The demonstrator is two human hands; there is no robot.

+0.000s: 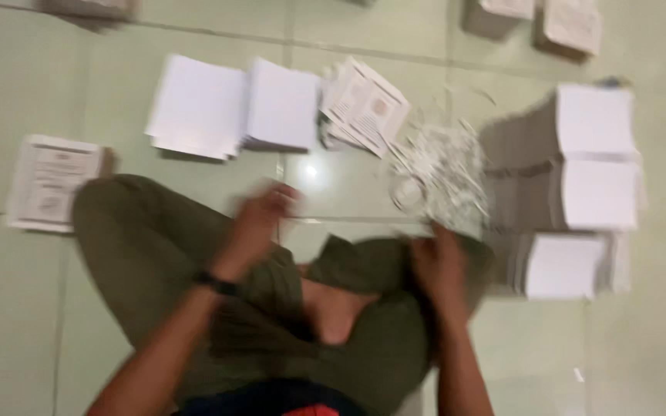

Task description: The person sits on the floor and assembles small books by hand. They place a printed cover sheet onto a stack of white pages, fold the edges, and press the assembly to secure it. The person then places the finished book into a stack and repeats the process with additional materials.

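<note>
Pale green floor tiles [9, 323] carry sorted white paper stacks [229, 108] fanned within reach of the seated person. A shredded scrap pile [445, 181] lies just beyond the right hand [441, 266]; left hand [260, 219] hovers mid-air, both too blurred to tell their grip.

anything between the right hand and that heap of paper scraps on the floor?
Nothing visible. The right hand sits at the near edge of the heap of paper scraps, apparently touching it, though motion blur hides the contact. The left hand hovers over bare floor tile, left of the heap.
</note>
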